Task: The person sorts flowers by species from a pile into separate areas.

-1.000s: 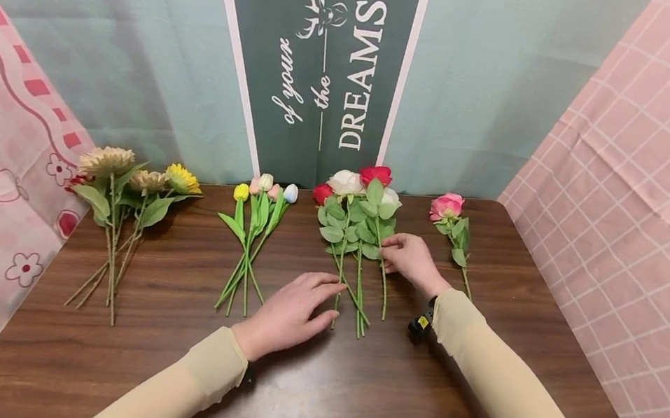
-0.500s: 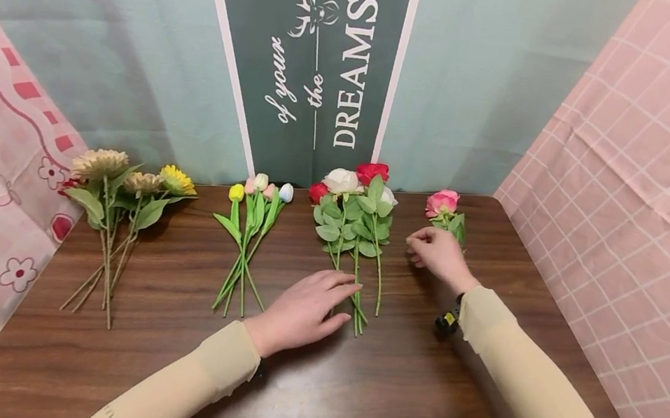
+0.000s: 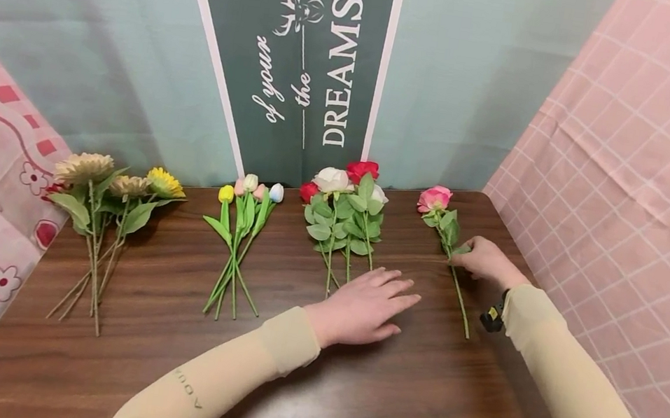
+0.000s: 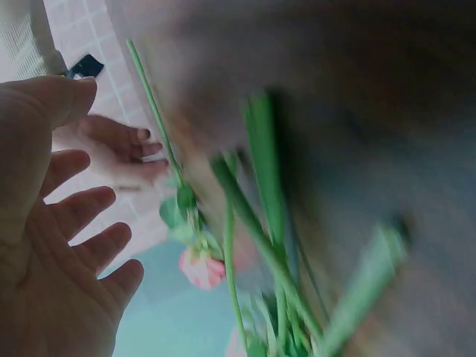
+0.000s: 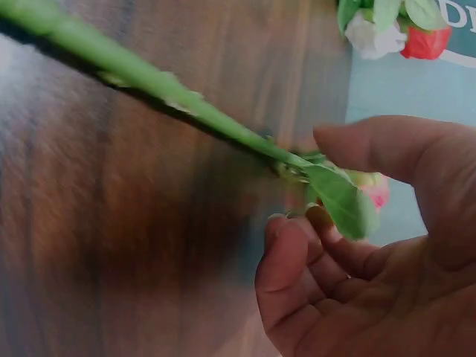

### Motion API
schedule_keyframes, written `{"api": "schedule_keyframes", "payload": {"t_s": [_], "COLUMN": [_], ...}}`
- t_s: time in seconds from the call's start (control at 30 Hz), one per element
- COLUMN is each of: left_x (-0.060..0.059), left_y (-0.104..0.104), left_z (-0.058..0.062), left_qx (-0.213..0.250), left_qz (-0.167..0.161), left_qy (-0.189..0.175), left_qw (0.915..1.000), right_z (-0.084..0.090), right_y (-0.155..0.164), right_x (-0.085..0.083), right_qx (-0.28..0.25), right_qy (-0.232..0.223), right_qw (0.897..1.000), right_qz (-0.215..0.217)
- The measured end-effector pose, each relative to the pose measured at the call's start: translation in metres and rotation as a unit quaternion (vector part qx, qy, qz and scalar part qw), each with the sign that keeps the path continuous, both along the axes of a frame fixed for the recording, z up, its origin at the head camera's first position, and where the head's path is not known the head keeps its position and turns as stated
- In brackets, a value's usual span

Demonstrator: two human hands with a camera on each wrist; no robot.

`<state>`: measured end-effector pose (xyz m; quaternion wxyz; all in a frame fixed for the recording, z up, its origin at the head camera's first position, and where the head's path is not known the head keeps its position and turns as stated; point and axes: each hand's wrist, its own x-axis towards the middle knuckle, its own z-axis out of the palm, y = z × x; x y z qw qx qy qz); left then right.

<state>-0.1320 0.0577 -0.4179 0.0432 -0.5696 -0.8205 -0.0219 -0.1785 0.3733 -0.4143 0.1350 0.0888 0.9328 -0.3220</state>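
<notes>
A pink rose (image 3: 434,199) with a long green stem lies on the right of the brown table. Beside its stem is my right hand (image 3: 485,261), at the lower leaves. The right wrist view has the rose's leaf (image 5: 342,202) between thumb and bent fingers, with a gap around it; no firm grip shows. My left hand (image 3: 363,308), fingers spread and holding nothing, is over the lower stems of the red and white roses (image 3: 334,180), hiding their ends. In the left wrist view, green stems (image 4: 260,216) extend past its fingers (image 4: 85,212).
Tulips (image 3: 240,225) with crossed stems lie left of the roses. Farther left is a bunch of beige and yellow flowers (image 3: 86,169). A teal cloth (image 3: 454,76) hangs at the back, and a pink checked cloth (image 3: 628,205) borders the right side.
My right hand has moved right from the red and white roses to the pink rose. My left hand has shifted right across the rose stems. The view has turned slightly right.
</notes>
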Motion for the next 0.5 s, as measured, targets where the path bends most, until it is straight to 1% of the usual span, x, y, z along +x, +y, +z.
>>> {"api": "schedule_keyframes", "payload": {"t_s": [0.1, 0.23, 0.37, 0.5], "left_x": [0.006, 0.012, 0.013, 0.013], "left_y": [0.010, 0.015, 0.015, 0.012], "left_z": [-0.005, -0.009, -0.010, -0.009], "left_qx": [-0.006, -0.007, -0.002, 0.003], "left_qz": [-0.019, -0.032, -0.035, -0.034], "left_qy": [0.004, 0.006, 0.005, -0.009], "left_qw": [0.9998, 0.9995, 0.9994, 0.9994], "right_z": [-0.005, -0.007, -0.007, -0.007], "right_y": [-0.003, -0.008, -0.008, -0.006], "right_x": [0.000, -0.001, -0.006, -0.008], "right_qx": [0.012, 0.022, 0.024, 0.032], "right_qy": [-0.022, -0.014, -0.013, -0.011], "right_qw": [1.000, 0.999, 0.999, 0.999], "right_qz": [-0.006, -0.025, -0.029, -0.025]}}
